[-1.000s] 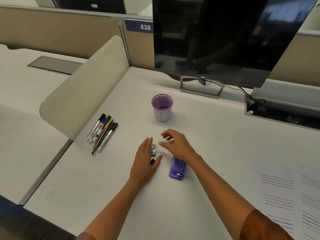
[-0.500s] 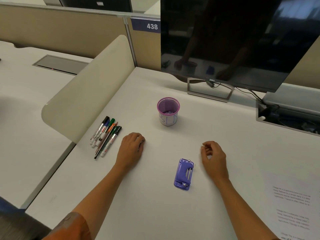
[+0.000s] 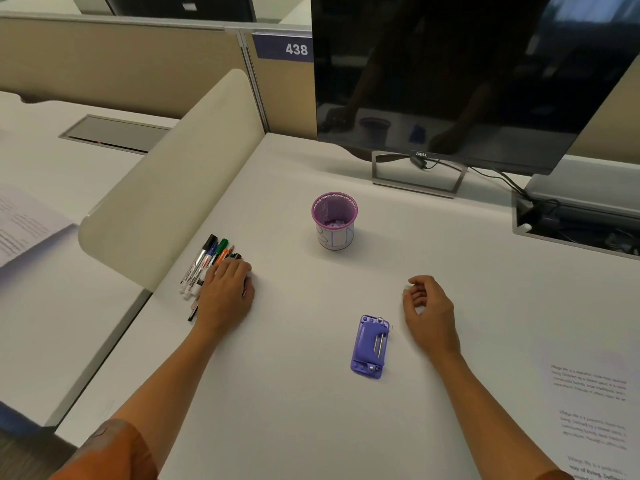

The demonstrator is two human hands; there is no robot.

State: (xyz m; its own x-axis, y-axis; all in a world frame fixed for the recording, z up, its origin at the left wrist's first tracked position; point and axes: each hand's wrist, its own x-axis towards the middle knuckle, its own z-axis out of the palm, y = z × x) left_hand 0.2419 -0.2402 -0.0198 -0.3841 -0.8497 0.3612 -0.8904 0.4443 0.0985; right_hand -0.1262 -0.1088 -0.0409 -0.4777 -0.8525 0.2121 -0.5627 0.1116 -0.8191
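My left hand [image 3: 227, 292] lies palm down on the right side of a row of markers [image 3: 202, 263] near the desk's left edge. Its fingers bend over them and hide several, and a grip is not visible. On the desk to the right of a purple hole punch [image 3: 370, 346] rests my right hand [image 3: 429, 306], fingers loosely curled, with nothing seen in it. A purple mesh cup [image 3: 334, 220] stands upright in the middle of the desk, with small pale bits at its bottom.
A dark monitor [image 3: 450, 81] on a metal stand [image 3: 417, 174] fills the back. A cream divider panel [image 3: 173, 188] borders the desk on the left. Printed sheets [image 3: 595, 410] lie at the right, and a cable tray [image 3: 575, 220] is sunk in the back right.
My hands parted from the middle of the desk. The left one slid left onto the markers; the right one moved right of the hole punch. The small clips are gone from view.
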